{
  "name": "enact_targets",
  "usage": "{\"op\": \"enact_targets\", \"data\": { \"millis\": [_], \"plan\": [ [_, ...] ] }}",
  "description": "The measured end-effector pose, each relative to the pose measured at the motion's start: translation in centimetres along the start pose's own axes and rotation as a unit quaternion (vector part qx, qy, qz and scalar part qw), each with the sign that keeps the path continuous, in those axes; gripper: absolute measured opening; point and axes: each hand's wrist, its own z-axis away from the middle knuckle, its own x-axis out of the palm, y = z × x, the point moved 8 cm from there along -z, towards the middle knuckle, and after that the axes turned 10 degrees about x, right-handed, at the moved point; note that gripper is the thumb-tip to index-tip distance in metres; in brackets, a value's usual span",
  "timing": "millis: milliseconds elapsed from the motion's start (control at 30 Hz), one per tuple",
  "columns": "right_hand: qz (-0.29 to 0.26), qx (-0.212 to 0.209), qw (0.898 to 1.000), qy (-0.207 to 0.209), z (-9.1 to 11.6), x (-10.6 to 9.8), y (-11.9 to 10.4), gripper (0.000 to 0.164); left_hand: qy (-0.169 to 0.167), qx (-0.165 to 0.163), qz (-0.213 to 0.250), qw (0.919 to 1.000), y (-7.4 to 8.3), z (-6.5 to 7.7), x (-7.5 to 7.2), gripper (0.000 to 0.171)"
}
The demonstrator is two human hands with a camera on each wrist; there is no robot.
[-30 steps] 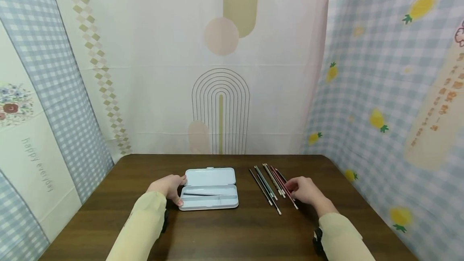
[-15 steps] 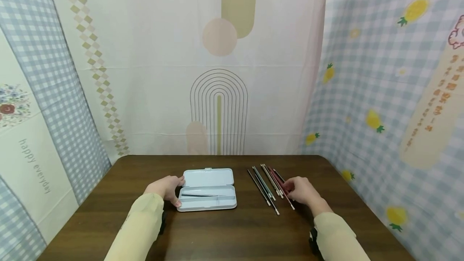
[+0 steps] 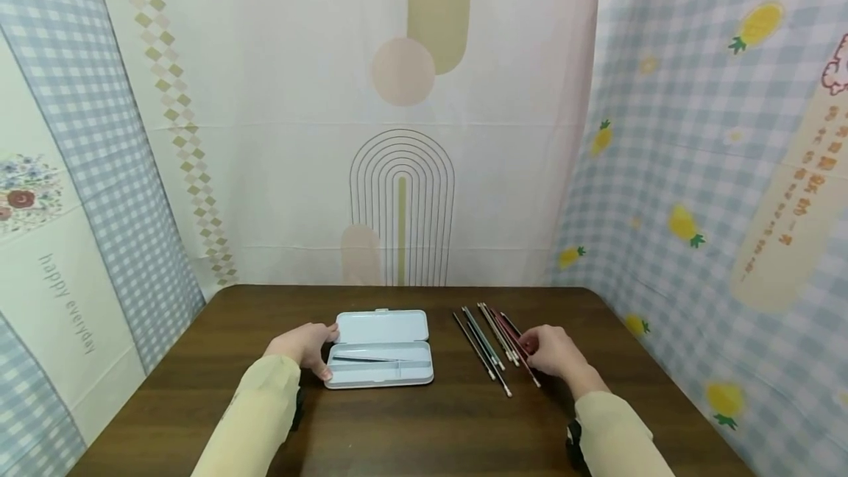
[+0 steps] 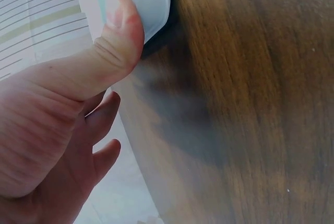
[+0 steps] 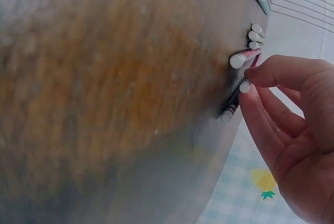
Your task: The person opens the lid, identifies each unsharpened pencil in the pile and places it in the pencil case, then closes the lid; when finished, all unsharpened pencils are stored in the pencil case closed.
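A pale blue pencil case (image 3: 416, 381) lies with its lid (image 3: 382, 327) folded back, and a dark pencil (image 3: 361, 359) rests in its long compartment. My left hand (image 3: 305, 348) grips the case at its left end, thumb on the front corner, fingers by the lid; the left wrist view has the thumb (image 4: 117, 51) over the rim. At the right edge of a loose group of pencils (image 3: 486, 344), my right hand (image 3: 555, 349) pinches one white-ended pencil (image 5: 245, 85) between thumb and fingertips. A red pencil (image 5: 241, 59) and a black pencil (image 5: 228, 110) lie beside it.
Everything lies on a dark wooden table (image 3: 397, 440). Teal and pale pencils lie farther left in the group, ends toward me. A printed cloth (image 3: 285, 168) hangs behind the table, with a checked cloth (image 3: 662, 205) on the right.
The right hand stays at the right edge of the pencils, and the red pencil there has shifted slightly. The left hand and the case hold their place; the view moves a little.
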Motion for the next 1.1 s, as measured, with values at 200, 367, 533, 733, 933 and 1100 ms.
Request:
{"op": "enact_targets", "data": {
  "millis": [200, 367, 533, 733, 933, 1100],
  "plan": [
    [-0.028, 0.024, 0.999, 0.0, -0.2, -0.5, 0.1, 0.031, 0.002, -0.003, 0.003, 1.0, -0.3, 0.2, -0.1, 0.093],
    [-0.056, 0.044, 0.997, -0.005, -0.2, -0.8, 0.3, 0.033, -0.001, -0.017, 0.004, 0.9998, -0.3, 0.3, -0.1, 0.093],
    [-0.065, 0.059, 0.996, -0.017, 0.1, -0.5, 0.9, 0.038, -0.001, -0.016, 0.006, 0.9999, 0.3, 0.3, 0.0, 0.092],
    [-0.11, 0.079, 0.99, -0.033, 0.4, -0.1, 1.1, 0.038, 0.002, -0.02, 0.004, 0.9998, 0.4, 0.3, -0.1, 0.091],
    [-0.132, 0.082, 0.988, -0.02, 0.9, -0.4, 0.9, 0.041, -0.004, -0.015, -0.001, 0.9999, 0.4, 0.2, 0.0, 0.09],
    [-0.149, 0.066, 0.987, 0.001, 1.0, -0.9, 0.2, 0.043, -0.002, -0.013, -0.007, 0.9999, 0.3, 0.2, 0.0, 0.09]
  ]
}}
